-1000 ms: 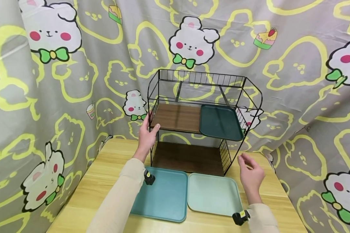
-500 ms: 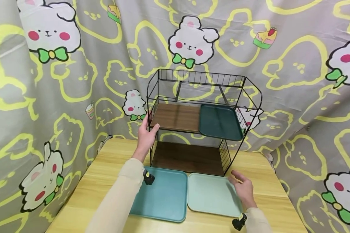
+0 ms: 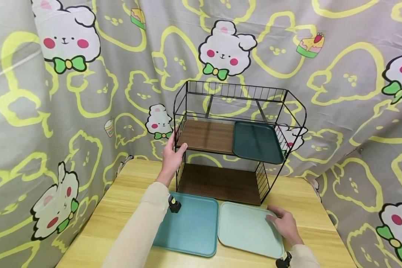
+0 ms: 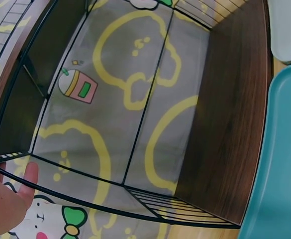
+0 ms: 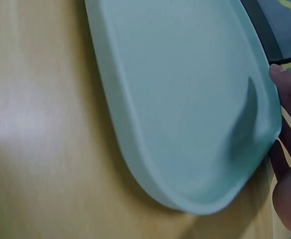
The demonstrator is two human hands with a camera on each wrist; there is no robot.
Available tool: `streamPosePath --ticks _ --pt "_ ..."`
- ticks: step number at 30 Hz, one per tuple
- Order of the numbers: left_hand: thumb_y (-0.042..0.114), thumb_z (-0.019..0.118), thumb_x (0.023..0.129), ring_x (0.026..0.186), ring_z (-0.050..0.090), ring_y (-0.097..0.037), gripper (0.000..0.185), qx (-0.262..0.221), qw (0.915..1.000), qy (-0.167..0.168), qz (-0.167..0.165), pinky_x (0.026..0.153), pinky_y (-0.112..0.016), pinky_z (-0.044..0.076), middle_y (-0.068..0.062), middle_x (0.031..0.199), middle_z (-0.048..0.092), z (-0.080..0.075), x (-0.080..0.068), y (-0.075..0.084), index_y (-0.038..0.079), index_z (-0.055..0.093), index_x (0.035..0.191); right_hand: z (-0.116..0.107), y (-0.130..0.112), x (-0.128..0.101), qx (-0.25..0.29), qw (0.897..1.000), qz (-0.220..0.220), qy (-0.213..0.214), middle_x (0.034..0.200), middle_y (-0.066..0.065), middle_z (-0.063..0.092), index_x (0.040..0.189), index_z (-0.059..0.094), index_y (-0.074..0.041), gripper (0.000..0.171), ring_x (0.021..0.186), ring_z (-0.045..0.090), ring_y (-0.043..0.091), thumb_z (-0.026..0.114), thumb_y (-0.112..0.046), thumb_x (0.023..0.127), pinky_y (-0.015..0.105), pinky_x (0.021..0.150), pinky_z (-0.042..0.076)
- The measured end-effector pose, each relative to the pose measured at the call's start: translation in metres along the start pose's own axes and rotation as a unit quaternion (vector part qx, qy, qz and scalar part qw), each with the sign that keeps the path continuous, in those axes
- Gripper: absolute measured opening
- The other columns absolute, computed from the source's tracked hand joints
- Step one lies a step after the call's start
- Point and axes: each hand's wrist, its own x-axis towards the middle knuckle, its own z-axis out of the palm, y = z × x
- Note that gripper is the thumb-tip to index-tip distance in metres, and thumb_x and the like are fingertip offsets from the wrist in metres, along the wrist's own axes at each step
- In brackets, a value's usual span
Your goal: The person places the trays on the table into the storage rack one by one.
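Note:
My left hand (image 3: 172, 160) holds the left side of a black wire rack (image 3: 217, 152), thumb at the front of the middle shelf and fingers around the outer side. In the left wrist view only part of that hand (image 4: 11, 199) shows, at the rack's frame. My right hand (image 3: 286, 226) grips the right rim of a pale green tray (image 3: 248, 229), thumb at the rim and fingers at its outer edge in the right wrist view. The pale tray lies slightly askew in front of the rack. A teal tray (image 3: 191, 227) lies left of it, partly behind my left sleeve.
A dark green tray (image 3: 258, 143) sits on the right of the rack's brown middle shelf (image 3: 207, 136), its front overhanging. Below is the brown bottom shelf (image 3: 221, 182). The wooden table (image 3: 100, 219) is bounded by a patterned curtain (image 3: 127, 48).
My right hand has moved down from beside the rack to the pale green tray and taken its right rim. That tray has turned slightly. My left hand stays on the rack.

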Motion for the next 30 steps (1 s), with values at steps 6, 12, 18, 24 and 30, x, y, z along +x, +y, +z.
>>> streamPosePath --ticks 6,12,18,24,30 --pt "0.024 0.066 0.106 0.165 0.023 -0.026 0.071 0.001 1.0000 0.001 -0.009 0.135 -0.053 0.019 0.001 0.176 0.029 0.000 0.001 -0.001 0.037 0.032 0.167 -0.006 0.010 -0.007 0.006 1.000 0.015 -0.008 0.129 0.015 0.076 0.128 0.077 -0.008 0.039 0.103 0.069 0.012 0.082 -0.023 0.093 0.021 0.083 0.051" --pt "0.024 0.065 0.106 0.166 0.021 -0.025 0.071 -0.002 0.9999 -0.003 -0.011 0.135 -0.053 0.020 0.001 0.177 0.029 0.001 0.000 -0.001 0.036 0.032 0.168 -0.006 0.018 -0.016 0.000 0.999 0.016 -0.028 0.123 0.008 0.073 0.123 0.081 -0.015 0.037 0.107 0.066 0.013 0.085 -0.031 0.090 0.028 0.088 0.053" --pt "0.023 0.066 0.106 0.165 0.024 -0.024 0.071 -0.003 1.0000 -0.005 -0.003 0.135 -0.053 0.020 0.004 0.175 0.033 0.002 0.001 -0.003 0.038 0.032 0.167 0.000 0.023 -0.019 -0.010 1.000 0.006 0.000 0.110 0.000 0.076 0.113 0.085 -0.019 0.025 0.100 0.065 0.003 0.087 -0.026 0.089 0.021 0.089 0.050" --pt "0.023 0.066 0.106 0.165 0.024 -0.024 0.071 -0.003 1.0000 -0.003 -0.001 0.135 -0.053 0.021 0.005 0.175 0.033 0.001 0.001 -0.004 0.041 0.033 0.166 0.000 0.023 -0.019 -0.011 0.999 -0.010 0.036 0.104 0.000 0.080 0.105 0.087 -0.017 0.015 0.090 0.063 -0.010 0.085 -0.018 0.090 0.015 0.084 0.050" --pt "0.023 0.066 0.106 0.165 0.024 -0.024 0.071 -0.006 1.0000 -0.002 0.003 0.135 -0.053 0.020 0.005 0.175 0.032 -0.001 0.002 -0.004 0.039 0.032 0.167 -0.009 0.027 -0.022 -0.023 0.999 -0.003 0.047 0.109 0.005 0.084 0.107 0.087 -0.016 0.017 0.093 0.066 -0.008 0.085 -0.021 0.090 0.015 0.081 0.052"
